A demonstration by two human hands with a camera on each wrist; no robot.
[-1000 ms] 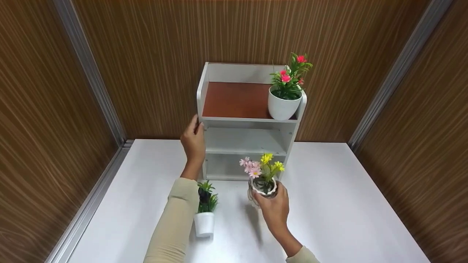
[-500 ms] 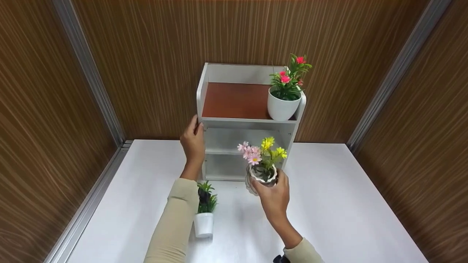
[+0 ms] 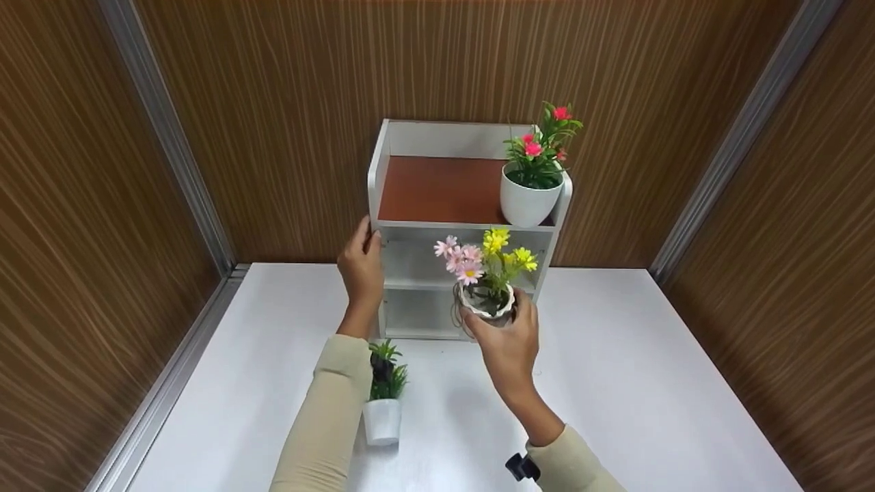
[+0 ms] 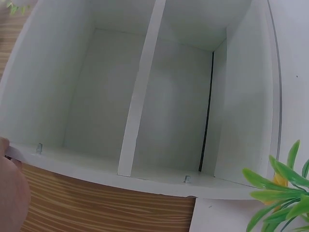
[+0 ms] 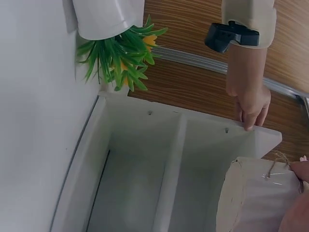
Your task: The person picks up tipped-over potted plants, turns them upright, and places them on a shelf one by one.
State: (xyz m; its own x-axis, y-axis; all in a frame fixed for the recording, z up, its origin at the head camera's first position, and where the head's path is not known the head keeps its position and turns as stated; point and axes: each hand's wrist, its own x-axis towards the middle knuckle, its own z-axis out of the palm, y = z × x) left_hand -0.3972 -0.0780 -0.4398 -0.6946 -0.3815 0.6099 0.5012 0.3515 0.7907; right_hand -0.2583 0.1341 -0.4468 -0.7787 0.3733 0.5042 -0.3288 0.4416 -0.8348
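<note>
A white shelf unit with a red-brown top board stands against the back wall. My left hand grips its left side panel, thumb on the front edge, as the right wrist view also shows. My right hand holds a flower pot with pink and yellow flowers, off the table and in front of the unit's middle compartment. The pot is off-white with twine around it. Part of it is hidden by the fingers.
On the right of the top board stands a white pot with red flowers. A smaller white pot with a green plant sits on the white table, beside my left forearm. Wood-patterned panels enclose the table.
My right hand has lifted the pink and yellow flower pot upward and forward, toward the unit's compartments. The left hand stays on the side panel.
</note>
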